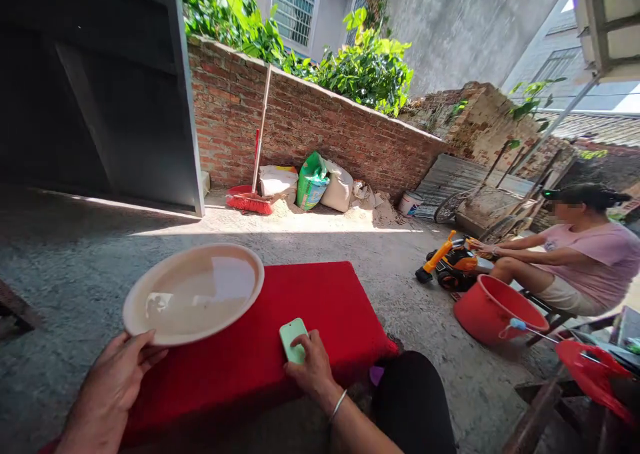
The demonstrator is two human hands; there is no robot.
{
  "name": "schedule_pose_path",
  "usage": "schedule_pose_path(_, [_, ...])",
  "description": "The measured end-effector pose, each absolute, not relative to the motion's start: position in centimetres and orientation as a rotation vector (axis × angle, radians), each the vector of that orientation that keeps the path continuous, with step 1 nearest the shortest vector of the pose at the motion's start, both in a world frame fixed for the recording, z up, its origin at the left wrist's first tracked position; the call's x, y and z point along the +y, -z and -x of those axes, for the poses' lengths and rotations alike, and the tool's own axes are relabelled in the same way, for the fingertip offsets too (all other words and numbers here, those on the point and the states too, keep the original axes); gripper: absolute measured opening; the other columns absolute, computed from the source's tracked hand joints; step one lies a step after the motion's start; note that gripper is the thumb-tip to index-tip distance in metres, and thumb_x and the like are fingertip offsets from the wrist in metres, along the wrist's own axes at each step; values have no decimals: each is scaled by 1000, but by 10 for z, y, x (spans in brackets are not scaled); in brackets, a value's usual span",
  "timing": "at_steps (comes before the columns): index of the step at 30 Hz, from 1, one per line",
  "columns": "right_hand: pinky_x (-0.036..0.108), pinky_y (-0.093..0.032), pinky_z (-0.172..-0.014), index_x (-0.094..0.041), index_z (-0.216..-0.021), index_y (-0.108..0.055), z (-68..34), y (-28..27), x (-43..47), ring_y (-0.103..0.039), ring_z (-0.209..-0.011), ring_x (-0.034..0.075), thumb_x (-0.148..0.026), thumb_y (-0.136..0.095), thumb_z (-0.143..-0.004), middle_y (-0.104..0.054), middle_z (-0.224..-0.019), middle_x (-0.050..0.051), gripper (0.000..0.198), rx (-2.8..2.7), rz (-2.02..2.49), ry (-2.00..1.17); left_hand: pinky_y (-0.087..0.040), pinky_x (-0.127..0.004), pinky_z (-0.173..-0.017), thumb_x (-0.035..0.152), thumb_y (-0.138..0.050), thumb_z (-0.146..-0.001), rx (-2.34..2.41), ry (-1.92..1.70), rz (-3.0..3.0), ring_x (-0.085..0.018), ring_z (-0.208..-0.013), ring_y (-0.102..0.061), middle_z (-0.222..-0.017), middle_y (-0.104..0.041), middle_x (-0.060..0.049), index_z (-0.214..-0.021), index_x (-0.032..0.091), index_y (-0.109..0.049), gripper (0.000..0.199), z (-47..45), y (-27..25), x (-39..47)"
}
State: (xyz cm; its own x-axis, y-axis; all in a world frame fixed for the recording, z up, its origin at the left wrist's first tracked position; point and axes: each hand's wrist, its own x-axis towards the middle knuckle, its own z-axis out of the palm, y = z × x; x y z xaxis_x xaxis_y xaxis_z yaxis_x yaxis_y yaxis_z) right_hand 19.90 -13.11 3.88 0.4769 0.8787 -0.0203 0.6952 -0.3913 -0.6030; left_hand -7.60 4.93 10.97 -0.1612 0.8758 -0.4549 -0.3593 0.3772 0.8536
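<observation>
A pale, wide basin [200,293] with what looks like clear water in it rests on the left end of a table covered by a red cloth [320,287]. My left hand [113,381] grips its near rim, thumb on top and fingers beneath. Right of the basin, a phone [290,334] with a light green face is at the cloth. My right hand [313,367], a bangle at its wrist, closes on the phone's near right side, one finger bent over its face.
To the right a person [585,261] sits with hands on an orange and black toy vehicle [455,264]. A red tub [500,311] stands before them. By the brick wall [320,127] are a red broom [250,203], sacks [314,184] and a bucket [410,203]. A dark door [100,94] is left.
</observation>
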Motion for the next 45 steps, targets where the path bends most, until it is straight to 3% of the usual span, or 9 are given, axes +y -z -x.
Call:
schedule_pose_path(5, [23,-44,-76,-33,-96,-75,-158,-25,-132,-58,-92,15,-28,-92,-48,-58,-106,-4,51,-1793,1683,-957,-54,-19,-45,9,-65,-58,1276,-1170,-529,-11,-46,-60,-59,-67,7,-79,18,-61,23,78,-110,48])
schedule_pose_path(8, [23,-45,-78,-29,-90,-75,-206,-46,-137,-60,-94,16,-22,-89,-51,-60,-103,-3,42,-1461,1869,-727,-54,-19,-44,10,-65,-58,1267,-1167,-531,-12,-46,-60,-57,-67,6,-79,18,-61,23,77,-111,48])
schedule_pose_path(14, [36,-47,-81,-22,-100,-69,-316,-85,-139,-60,-93,26,-26,-64,-76,-58,-96,5,24,-755,2389,-227,-51,-18,-41,2,-60,-68,1291,-1180,-469,-11,-41,-57,-53,-64,6,-75,18,-60,17,74,-118,46])
schedule_pose_path(19, [33,-46,-84,-26,-101,-70,-260,-67,-123,-60,-97,24,-21,-69,-70,-57,-102,5,31,-865,2437,-231,-51,-18,-41,-4,-55,-73,1312,-1187,-494,-11,-41,-57,-54,-64,7,-73,18,-59,22,72,-118,46])
schedule_pose_path(26, [24,-45,-77,-29,-90,-75,-157,-36,-113,-59,-94,18,-26,-88,-52,-57,-104,-2,41,-1760,1730,-1028,-50,-18,-44,3,-58,-74,1264,-1216,-508,-10,-44,-58,-57,-64,6,-81,18,-59,16,72,-107,46])
schedule_pose_path(31, [31,-47,-78,-23,-87,-72,-252,-55,-99,-61,-89,23,-33,-73,-61,-61,-93,3,28,-1211,1951,-598,-51,-20,-47,11,-65,-71,1194,-1243,-539,-12,-50,-62,-63,-65,4,-95,18,-60,25,74,-103,40])
schedule_pose_path(37, [39,-46,-66,-14,-107,-67,-357,-84,-59,-61,-76,29,-45,-59,-73,-62,-80,9,46,-632,2483,-249,-51,-20,-48,15,-66,-71,1169,-1251,-569,-11,-52,-62,-67,-67,3,-97,17,-60,27,77,-106,36])
schedule_pose_path(40, [39,-47,-68,-16,-105,-68,-322,-81,-44,-62,-78,28,-41,-60,-73,-62,-86,10,41,-732,2463,-303,-51,-20,-48,15,-65,-72,1168,-1240,-565,-11,-53,-62,-68,-67,2,-98,17,-61,27,77,-108,35])
schedule_pose_path(45, [25,-47,-77,-28,-87,-73,-203,-52,-40,-61,-88,17,-24,-73,-59,-61,-96,-1,28,-1426,2014,-665,-52,-21,-48,15,-67,-71,1187,-1248,-562,-12,-53,-63,-67,-66,2,-98,18,-61,28,76,-106,34])
